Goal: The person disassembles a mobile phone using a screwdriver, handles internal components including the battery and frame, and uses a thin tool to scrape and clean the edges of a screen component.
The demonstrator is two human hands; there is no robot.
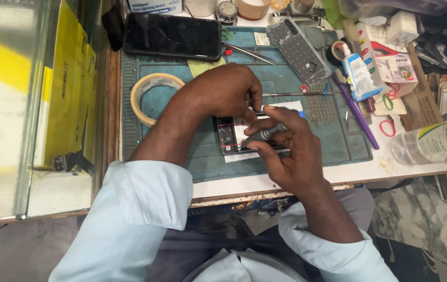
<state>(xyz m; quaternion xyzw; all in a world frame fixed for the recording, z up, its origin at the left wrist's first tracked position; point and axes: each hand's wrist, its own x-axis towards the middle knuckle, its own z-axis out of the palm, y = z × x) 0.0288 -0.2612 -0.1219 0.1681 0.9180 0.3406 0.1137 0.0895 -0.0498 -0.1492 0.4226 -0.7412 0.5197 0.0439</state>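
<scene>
— Teal mat [307,149], crowded: what lies around the work?

— A tape roll [153,96] at its left edge, a dark phone [172,35] at the back, tweezers [247,53], a glue bottle [358,76] and a purple tool [357,112] to the right.

— And the hands?

— The left hand [223,91] presses down on the opened phone [230,137] at mat centre, hiding much of it. The right hand [289,149] pinches a grey screwdriver [264,134], tip on the phone.

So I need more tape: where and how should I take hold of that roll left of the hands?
Grip the roll of tape from above: it lies flat on the blue mat with its hole up, so one finger inside and the thumb outside pinch the near-left rim, clear of the left hand.
</scene>
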